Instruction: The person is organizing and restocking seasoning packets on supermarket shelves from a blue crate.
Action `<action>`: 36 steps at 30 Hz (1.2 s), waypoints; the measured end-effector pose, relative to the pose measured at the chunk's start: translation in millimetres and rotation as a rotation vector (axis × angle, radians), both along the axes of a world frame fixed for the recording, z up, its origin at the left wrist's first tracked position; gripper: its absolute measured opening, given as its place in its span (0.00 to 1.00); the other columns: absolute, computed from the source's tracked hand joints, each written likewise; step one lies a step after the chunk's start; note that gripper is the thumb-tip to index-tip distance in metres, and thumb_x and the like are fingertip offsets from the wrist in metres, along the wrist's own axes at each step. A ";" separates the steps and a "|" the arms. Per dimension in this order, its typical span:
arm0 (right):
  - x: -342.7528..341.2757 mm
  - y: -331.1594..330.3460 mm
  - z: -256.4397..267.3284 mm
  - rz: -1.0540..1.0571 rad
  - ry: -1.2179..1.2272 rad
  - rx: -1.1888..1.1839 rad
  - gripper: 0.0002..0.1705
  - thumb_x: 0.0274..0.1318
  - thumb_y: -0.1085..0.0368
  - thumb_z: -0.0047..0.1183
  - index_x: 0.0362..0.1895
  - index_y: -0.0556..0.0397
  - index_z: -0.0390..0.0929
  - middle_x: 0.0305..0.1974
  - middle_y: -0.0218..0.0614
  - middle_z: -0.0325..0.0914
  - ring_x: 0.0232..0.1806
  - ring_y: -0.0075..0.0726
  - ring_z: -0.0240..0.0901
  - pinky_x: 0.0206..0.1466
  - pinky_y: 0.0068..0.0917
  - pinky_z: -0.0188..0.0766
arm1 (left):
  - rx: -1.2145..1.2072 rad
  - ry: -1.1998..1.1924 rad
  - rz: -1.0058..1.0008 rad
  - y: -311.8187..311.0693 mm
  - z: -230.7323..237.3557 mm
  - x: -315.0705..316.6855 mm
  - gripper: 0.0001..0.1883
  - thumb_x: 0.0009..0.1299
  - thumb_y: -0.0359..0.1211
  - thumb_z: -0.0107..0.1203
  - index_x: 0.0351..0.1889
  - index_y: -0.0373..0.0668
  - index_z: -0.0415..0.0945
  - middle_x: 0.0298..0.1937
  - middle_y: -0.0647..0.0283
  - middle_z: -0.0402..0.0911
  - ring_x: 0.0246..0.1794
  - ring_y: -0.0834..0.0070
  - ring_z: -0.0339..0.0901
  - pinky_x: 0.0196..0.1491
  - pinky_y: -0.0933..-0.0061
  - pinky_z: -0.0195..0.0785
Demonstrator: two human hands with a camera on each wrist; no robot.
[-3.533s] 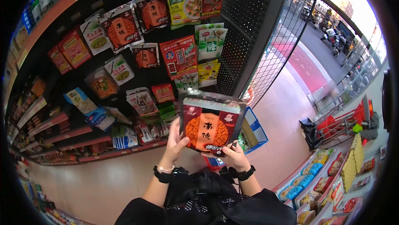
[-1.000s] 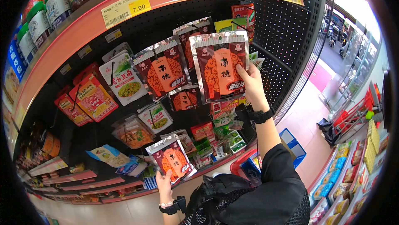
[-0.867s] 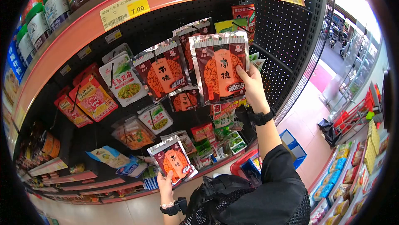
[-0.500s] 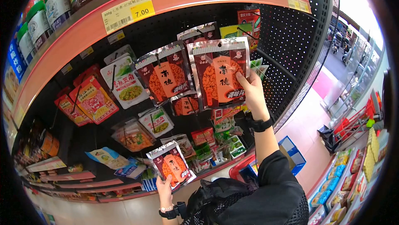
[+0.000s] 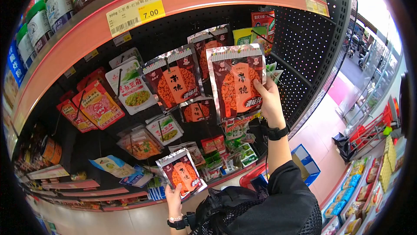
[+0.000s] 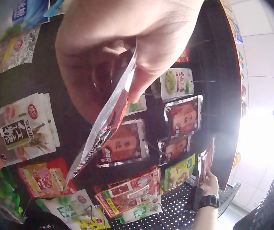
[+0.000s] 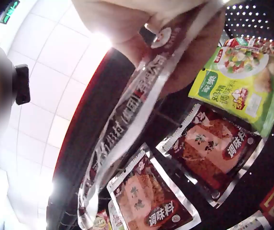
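My right hand [image 5: 270,105] pinches the lower right side of a large dark-red seasoning packet [image 5: 234,76], upright before the hanging goods. Its silver top has a hanging hole. Lower left, my left hand [image 5: 173,202] pinches a smaller seasoning packet [image 5: 183,172] of the same design by its lower edge. The left wrist view shows that packet [image 6: 103,127] nearly edge-on between thumb and fingers. Seen from the right wrist, the larger packet [image 7: 127,112] is also edge-on. A matching packet [image 5: 171,78] hangs on a hook just left of the larger one.
Behind the packets is a black pegboard [image 5: 299,44] with hooks and several hanging pouches. Overhead runs a shelf edge with a price tag [image 5: 134,14]. A blue carton [image 5: 306,163] and a red basket [image 5: 254,176] stand on the floor. Bagged goods [image 5: 343,196] fill a rack at right.
Earlier both hands held a seasoning packet low before the body. Now each hand holds one, the larger raised toward the shelf. In the last half second both packets shift slightly right and the larger slightly down.
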State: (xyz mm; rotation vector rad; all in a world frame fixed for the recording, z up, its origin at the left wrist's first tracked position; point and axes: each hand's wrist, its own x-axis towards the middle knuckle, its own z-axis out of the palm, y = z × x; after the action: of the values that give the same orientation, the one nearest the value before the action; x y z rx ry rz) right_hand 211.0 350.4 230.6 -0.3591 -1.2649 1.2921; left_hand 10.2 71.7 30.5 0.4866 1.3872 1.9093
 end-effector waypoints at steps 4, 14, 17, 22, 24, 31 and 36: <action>-4.8 -2.1 3.4 0.030 -0.027 0.009 0.14 0.50 0.68 0.46 0.41 0.62 0.66 0.38 0.34 0.72 0.37 0.23 0.67 0.42 0.20 0.62 | 0.016 -0.010 0.000 -1.5 -2.5 -0.8 0.15 0.59 0.24 0.49 0.45 0.34 0.63 0.42 0.59 0.72 0.37 0.77 0.71 0.41 0.78 0.64; -8.4 -0.6 9.2 -0.014 -0.063 0.007 0.14 0.49 0.68 0.46 0.40 0.63 0.67 0.36 0.35 0.73 0.35 0.24 0.68 0.41 0.21 0.63 | 0.025 -0.001 0.028 -7.6 -4.7 -3.7 0.15 0.59 0.25 0.49 0.44 0.33 0.63 0.41 0.60 0.72 0.37 0.77 0.71 0.41 0.78 0.64; -10.2 5.0 10.1 -0.011 -0.086 -0.042 0.13 0.49 0.68 0.46 0.39 0.63 0.67 0.36 0.35 0.73 0.35 0.23 0.68 0.40 0.20 0.63 | -0.003 0.005 0.023 -9.7 -0.7 -3.9 0.15 0.59 0.24 0.49 0.44 0.34 0.63 0.41 0.60 0.72 0.37 0.77 0.71 0.41 0.78 0.64; -16.6 17.6 -1.3 -0.016 -0.070 -0.018 0.12 0.49 0.69 0.46 0.39 0.62 0.68 0.34 0.33 0.73 0.34 0.21 0.67 0.38 0.19 0.63 | -0.016 -0.009 0.045 -15.1 -4.7 -3.0 0.15 0.59 0.24 0.48 0.44 0.34 0.63 0.41 0.60 0.72 0.38 0.77 0.71 0.41 0.77 0.65; -25.6 26.7 -6.0 -0.020 -0.067 -0.001 0.12 0.49 0.69 0.45 0.39 0.61 0.68 0.34 0.31 0.73 0.33 0.19 0.67 0.37 0.18 0.63 | -0.012 -0.012 0.051 -18.5 -5.7 -3.1 0.15 0.59 0.24 0.48 0.44 0.34 0.63 0.41 0.60 0.72 0.38 0.77 0.71 0.41 0.77 0.65; -54.2 52.9 -9.9 -0.252 -0.174 0.196 0.15 0.50 0.66 0.46 0.41 0.62 0.67 0.36 0.36 0.71 0.38 0.23 0.64 0.43 0.21 0.60 | -0.017 -0.039 0.080 -27.6 -7.9 -3.5 0.16 0.59 0.23 0.48 0.45 0.35 0.62 0.42 0.60 0.72 0.39 0.76 0.71 0.42 0.76 0.65; -61.4 26.3 -29.5 -0.710 -0.224 0.412 0.22 0.45 0.75 0.44 0.48 0.62 0.57 0.43 0.44 0.61 0.46 0.38 0.58 0.47 0.27 0.56 | -0.013 -0.050 0.092 -33.2 -8.4 -4.6 0.16 0.59 0.23 0.47 0.46 0.35 0.62 0.42 0.60 0.72 0.39 0.75 0.71 0.43 0.76 0.65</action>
State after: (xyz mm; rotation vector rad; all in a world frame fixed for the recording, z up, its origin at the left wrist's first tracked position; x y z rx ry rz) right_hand 149.6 376.7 201.0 -0.5970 -1.3770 0.3868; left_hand 5.6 38.5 22.2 0.3720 1.4095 1.9710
